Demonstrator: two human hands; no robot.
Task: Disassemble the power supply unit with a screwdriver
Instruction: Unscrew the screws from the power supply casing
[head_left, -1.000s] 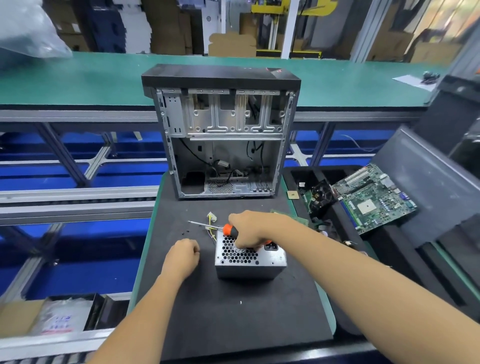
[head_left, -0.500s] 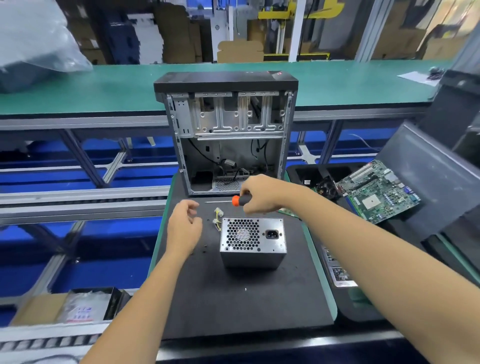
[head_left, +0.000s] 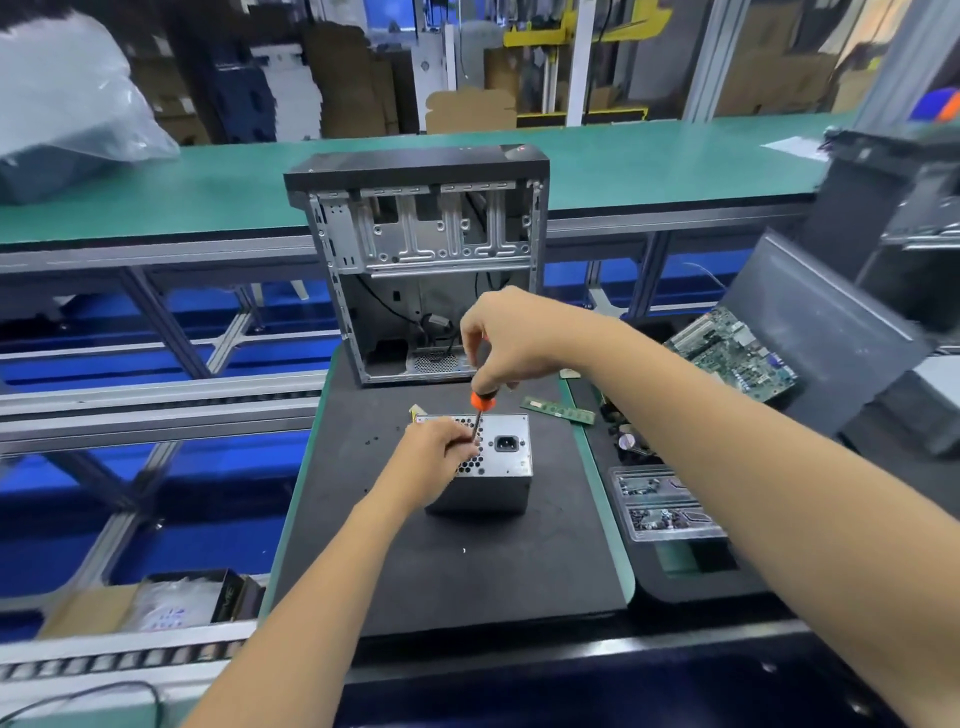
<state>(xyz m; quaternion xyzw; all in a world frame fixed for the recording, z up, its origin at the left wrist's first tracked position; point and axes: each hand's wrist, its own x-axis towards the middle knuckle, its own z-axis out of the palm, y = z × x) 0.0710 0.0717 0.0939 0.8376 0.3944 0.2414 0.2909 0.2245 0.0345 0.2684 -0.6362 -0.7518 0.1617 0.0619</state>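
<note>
- Green benches and stacked cardboard fill the workshop behind; nearer, a black mat carries the work.
- Right hand grips the screwdriver by its handle, fingers curled round the top, shaft pointing down and slightly left.
- Just below that grip, the left hand pinches the shaft near its tip against the PSU.
- PSU sits on the mat directly under both hands, grille and socket face up; the left hand covers part of the grille.
- Beyond the grip stands an open case, upright.
- Right of the grip lie a RAM stick and, farther out, a motherboard tilted against a grey panel.
- Small dark screws are scattered on the mat left of the left hand.
</note>
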